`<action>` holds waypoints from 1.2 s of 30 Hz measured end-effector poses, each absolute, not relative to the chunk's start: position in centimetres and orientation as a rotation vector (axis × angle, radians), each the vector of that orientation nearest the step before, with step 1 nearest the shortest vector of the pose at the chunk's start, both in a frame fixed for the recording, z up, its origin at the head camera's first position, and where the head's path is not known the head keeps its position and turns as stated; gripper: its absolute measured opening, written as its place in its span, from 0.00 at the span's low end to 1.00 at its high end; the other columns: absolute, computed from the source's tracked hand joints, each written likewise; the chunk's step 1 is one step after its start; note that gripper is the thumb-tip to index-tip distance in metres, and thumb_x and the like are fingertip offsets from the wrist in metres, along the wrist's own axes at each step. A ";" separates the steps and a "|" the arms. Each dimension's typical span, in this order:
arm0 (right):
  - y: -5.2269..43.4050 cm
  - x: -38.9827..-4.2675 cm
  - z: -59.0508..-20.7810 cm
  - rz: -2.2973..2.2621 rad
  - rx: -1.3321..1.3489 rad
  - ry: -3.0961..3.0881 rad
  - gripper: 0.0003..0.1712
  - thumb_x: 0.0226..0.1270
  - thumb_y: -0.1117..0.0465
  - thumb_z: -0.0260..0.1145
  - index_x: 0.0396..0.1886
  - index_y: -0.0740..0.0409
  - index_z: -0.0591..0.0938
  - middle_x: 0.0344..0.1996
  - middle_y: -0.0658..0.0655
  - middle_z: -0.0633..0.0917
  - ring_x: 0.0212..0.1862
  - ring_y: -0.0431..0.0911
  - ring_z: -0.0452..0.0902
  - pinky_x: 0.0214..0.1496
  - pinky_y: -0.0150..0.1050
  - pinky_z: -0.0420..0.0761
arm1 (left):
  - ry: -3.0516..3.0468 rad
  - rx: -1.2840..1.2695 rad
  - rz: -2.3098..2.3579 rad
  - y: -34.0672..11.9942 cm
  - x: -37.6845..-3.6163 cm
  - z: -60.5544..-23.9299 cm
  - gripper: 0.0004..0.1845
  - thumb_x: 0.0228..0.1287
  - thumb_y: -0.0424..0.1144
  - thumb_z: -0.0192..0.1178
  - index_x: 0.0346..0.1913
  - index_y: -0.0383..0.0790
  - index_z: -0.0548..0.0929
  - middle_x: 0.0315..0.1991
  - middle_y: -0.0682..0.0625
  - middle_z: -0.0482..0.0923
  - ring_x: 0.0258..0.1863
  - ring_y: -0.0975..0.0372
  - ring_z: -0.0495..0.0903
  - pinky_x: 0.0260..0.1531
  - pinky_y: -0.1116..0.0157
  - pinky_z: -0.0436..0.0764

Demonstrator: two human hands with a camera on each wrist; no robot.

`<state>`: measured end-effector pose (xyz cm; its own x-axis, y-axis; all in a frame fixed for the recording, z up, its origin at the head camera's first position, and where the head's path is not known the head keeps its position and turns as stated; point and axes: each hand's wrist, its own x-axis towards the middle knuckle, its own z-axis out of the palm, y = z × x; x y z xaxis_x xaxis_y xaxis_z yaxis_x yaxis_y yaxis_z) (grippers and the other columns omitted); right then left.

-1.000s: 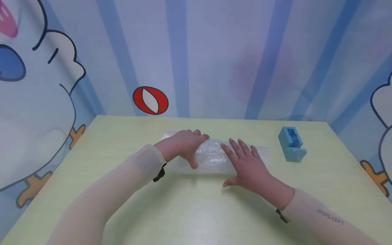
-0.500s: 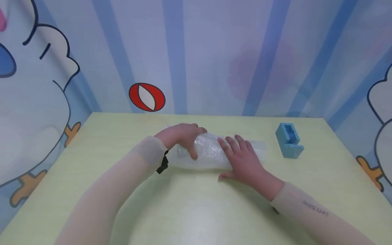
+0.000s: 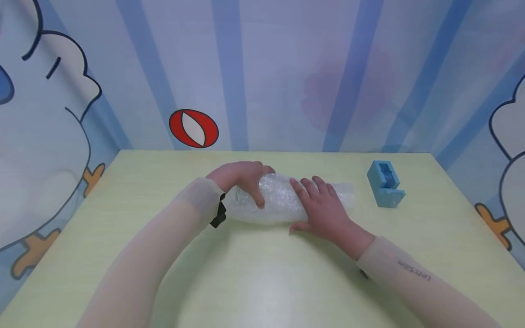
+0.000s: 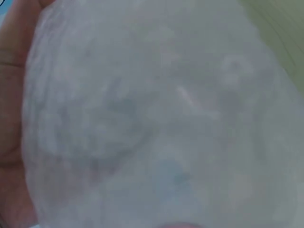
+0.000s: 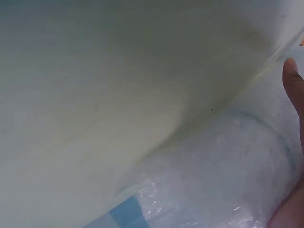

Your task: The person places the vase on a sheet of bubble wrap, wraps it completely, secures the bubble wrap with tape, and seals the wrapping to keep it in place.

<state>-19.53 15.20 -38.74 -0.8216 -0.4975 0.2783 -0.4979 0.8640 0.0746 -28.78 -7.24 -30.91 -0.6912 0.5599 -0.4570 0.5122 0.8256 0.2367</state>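
Note:
A roll of clear bubble wrap (image 3: 279, 200) lies crosswise on the pale green table (image 3: 254, 273), wound round something I cannot make out. My left hand (image 3: 242, 180) curls over the roll's left part, thumb on the near side, gripping it. My right hand (image 3: 321, 207) lies flat on the roll's right part with its fingers straight, pressing it down. In the left wrist view the bubble wrap (image 4: 156, 118) fills the frame, blurred. The right wrist view shows the bubble wrap (image 5: 223, 175) against the table and a fingertip (image 5: 293, 80).
A light blue tape dispenser (image 3: 384, 184) stands on the table to the right of the roll. Blue-striped cartoon walls (image 3: 262, 73) close in the table at the back and both sides.
Both hands and the roll have shifted a little away from me, and the roll looks tighter and rounder. The flat tail of wrap at the right has shortened.

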 end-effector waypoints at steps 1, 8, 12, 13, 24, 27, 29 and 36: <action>15.2 -19.6 -38.7 0.003 0.748 -2.753 0.64 0.46 0.31 0.80 0.77 0.59 0.65 0.65 0.67 0.76 0.69 0.68 0.69 0.66 0.64 0.76 | 2.480 0.791 0.134 -7.2 -28.8 -30.9 0.49 0.54 0.50 0.74 0.78 0.48 0.63 0.70 0.43 0.71 0.66 0.49 0.72 0.68 0.47 0.76; 15.1 -20.1 -38.7 -0.017 0.749 -2.741 0.54 0.55 0.40 0.78 0.75 0.59 0.68 0.62 0.66 0.78 0.66 0.67 0.72 0.64 0.63 0.78 | 2.467 0.778 0.173 -7.3 -28.9 -31.0 0.50 0.54 0.49 0.74 0.79 0.46 0.62 0.71 0.43 0.70 0.67 0.49 0.72 0.69 0.47 0.75; 15.1 -20.6 -38.5 -0.018 0.752 -2.718 0.52 0.53 0.43 0.79 0.74 0.60 0.70 0.60 0.66 0.80 0.63 0.66 0.74 0.61 0.61 0.81 | 2.484 0.741 0.194 -7.4 -29.0 -31.0 0.50 0.55 0.51 0.74 0.79 0.50 0.61 0.73 0.44 0.68 0.68 0.48 0.70 0.69 0.46 0.75; 15.1 -20.8 -38.5 -0.020 0.753 -2.712 0.52 0.53 0.43 0.80 0.73 0.60 0.70 0.59 0.65 0.80 0.62 0.66 0.75 0.60 0.60 0.81 | 2.488 0.729 0.201 -7.4 -29.1 -31.0 0.50 0.55 0.52 0.73 0.79 0.52 0.61 0.74 0.45 0.67 0.68 0.48 0.70 0.68 0.45 0.75; 15.2 -23.5 -37.0 0.085 0.782 -2.842 0.51 0.52 0.43 0.80 0.72 0.60 0.73 0.57 0.65 0.84 0.58 0.63 0.79 0.57 0.57 0.84 | 2.720 0.899 0.212 -8.6 -28.4 -32.4 0.42 0.64 0.55 0.65 0.79 0.54 0.63 0.78 0.42 0.63 0.76 0.43 0.63 0.73 0.40 0.68; 15.4 -24.6 -36.3 0.216 0.780 -2.967 0.50 0.52 0.45 0.81 0.73 0.59 0.73 0.58 0.65 0.84 0.58 0.63 0.79 0.59 0.59 0.82 | 2.841 0.970 0.207 -9.2 -27.7 -33.3 0.39 0.68 0.55 0.60 0.79 0.52 0.63 0.77 0.40 0.65 0.76 0.44 0.65 0.75 0.42 0.66; 15.5 -25.3 -35.9 0.297 0.782 -3.033 0.50 0.53 0.46 0.81 0.74 0.58 0.72 0.60 0.65 0.83 0.58 0.63 0.79 0.60 0.60 0.81 | 2.910 1.000 0.185 -9.4 -27.4 -33.8 0.37 0.70 0.55 0.56 0.79 0.49 0.63 0.77 0.39 0.65 0.76 0.44 0.65 0.76 0.43 0.65; 16.0 -26.7 -35.4 0.436 0.813 -3.112 0.50 0.53 0.48 0.80 0.74 0.58 0.72 0.64 0.65 0.82 0.60 0.62 0.80 0.63 0.59 0.80 | 2.982 1.035 0.175 -10.0 -26.7 -34.6 0.43 0.70 0.65 0.55 0.80 0.46 0.60 0.78 0.39 0.62 0.78 0.45 0.61 0.78 0.43 0.61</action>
<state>-26.72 16.03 -35.44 -0.8694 -0.4931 -0.0330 -0.4650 0.8389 -0.2829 -26.69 -10.00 -34.56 -0.7856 0.6163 0.0547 0.6184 0.7797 0.0978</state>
